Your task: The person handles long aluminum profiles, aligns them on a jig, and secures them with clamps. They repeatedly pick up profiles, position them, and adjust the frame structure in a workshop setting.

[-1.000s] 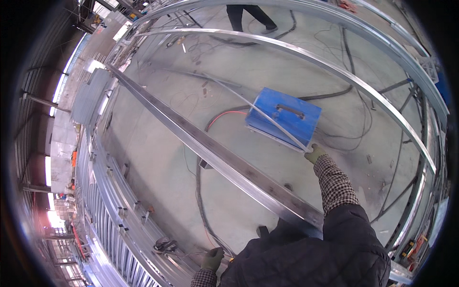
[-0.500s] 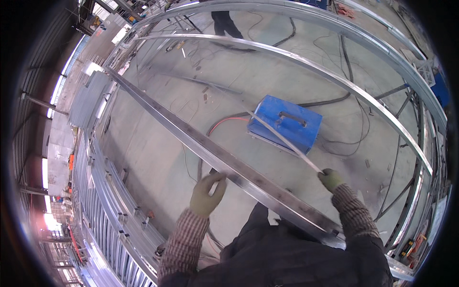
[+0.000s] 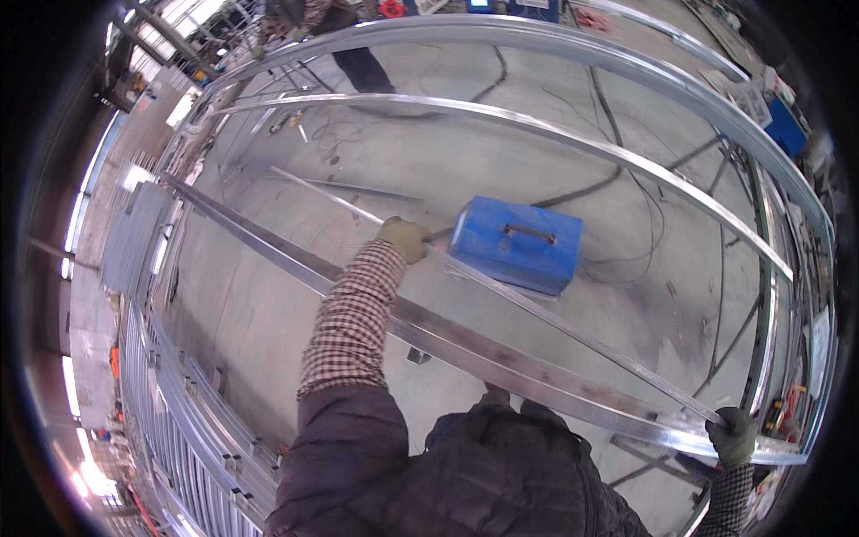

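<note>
A long thin metal strip (image 3: 555, 322) runs from the upper left to the lower right above a wide steel beam (image 3: 268, 255). My left hand (image 3: 404, 238), in a green glove, grips the strip near its middle, arm stretched forward. Low at the right, my right hand (image 3: 735, 436), also gloved, holds the strip's near end, close to the beam's end. Beyond the strip, a blue metal box (image 3: 519, 243) with a handle sits on the concrete floor.
Curved steel frame members (image 3: 501, 116) arch across the view. Black cables (image 3: 626, 206) trail over the floor. Stacked metal frames (image 3: 179, 403) lie at the left. A person's legs (image 3: 353, 63) stand at the top. Tools lie at the right edge (image 3: 787, 403).
My left hand left the wide beam and reached forward to grip the thin strip. My right hand slid down toward the lower right with the strip's end. The view shifted.
</note>
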Demonstrator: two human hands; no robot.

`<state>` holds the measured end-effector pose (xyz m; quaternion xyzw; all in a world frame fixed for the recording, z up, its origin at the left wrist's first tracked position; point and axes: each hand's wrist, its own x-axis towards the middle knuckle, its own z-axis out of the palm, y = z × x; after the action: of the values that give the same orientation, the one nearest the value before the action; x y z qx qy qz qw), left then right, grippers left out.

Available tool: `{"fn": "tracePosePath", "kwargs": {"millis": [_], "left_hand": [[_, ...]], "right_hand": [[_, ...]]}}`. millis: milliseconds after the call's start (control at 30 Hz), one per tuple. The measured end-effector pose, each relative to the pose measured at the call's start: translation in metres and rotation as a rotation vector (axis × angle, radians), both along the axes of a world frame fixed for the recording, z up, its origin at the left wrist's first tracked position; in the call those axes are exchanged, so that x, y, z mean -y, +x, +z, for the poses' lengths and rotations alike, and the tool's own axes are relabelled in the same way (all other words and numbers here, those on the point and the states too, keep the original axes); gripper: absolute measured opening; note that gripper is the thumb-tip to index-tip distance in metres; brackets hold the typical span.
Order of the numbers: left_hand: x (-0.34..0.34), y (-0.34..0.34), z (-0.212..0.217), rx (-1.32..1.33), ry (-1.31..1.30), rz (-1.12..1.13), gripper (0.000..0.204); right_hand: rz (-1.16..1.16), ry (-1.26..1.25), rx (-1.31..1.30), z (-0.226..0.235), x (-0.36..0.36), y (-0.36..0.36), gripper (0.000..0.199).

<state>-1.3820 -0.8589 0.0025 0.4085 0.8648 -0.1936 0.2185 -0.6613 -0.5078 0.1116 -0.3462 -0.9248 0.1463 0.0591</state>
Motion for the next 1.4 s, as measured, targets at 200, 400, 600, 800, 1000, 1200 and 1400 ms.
{"fn": "tracePosePath", "kwargs": {"millis": [200, 400, 600, 800, 1000, 1200, 1400], "left_hand": [[-0.031, 0.063, 0.006, 0.127, 0.107, -0.041, 0.038], [-0.126, 0.254, 0.038, 0.333, 0.275, -0.367, 0.037], [-0.046, 0.178, 0.019, 0.357, 0.321, -0.228, 0.03], [-0.014, 0.165, 0.009, 0.536, 0.436, -0.141, 0.034], [-0.02, 0.17, 0.012, 0.694, 0.348, -0.104, 0.038], [-0.019, 0.174, -0.002, 0.699, 0.333, -0.233, 0.05], [-0.027, 0.173, -0.006, 0.819, 0.306, 0.049, 0.038]], "right_hand": [[-0.057, -0.005, 0.065, -0.013, 0.003, -0.02, 0.04], [0.278, -0.148, -0.024, -0.079, 0.065, -0.176, 0.035], [-0.095, -0.637, 0.193, -0.08, 0.043, -0.139, 0.031], [0.142, -0.537, 0.232, -0.07, 0.022, -0.126, 0.028], [0.108, -0.479, 0.109, -0.077, 0.034, -0.124, 0.029], [0.166, -0.384, 0.338, -0.077, 0.041, -0.115, 0.034], [0.196, -0.503, 0.343, -0.099, 0.047, -0.109, 0.035]]}}
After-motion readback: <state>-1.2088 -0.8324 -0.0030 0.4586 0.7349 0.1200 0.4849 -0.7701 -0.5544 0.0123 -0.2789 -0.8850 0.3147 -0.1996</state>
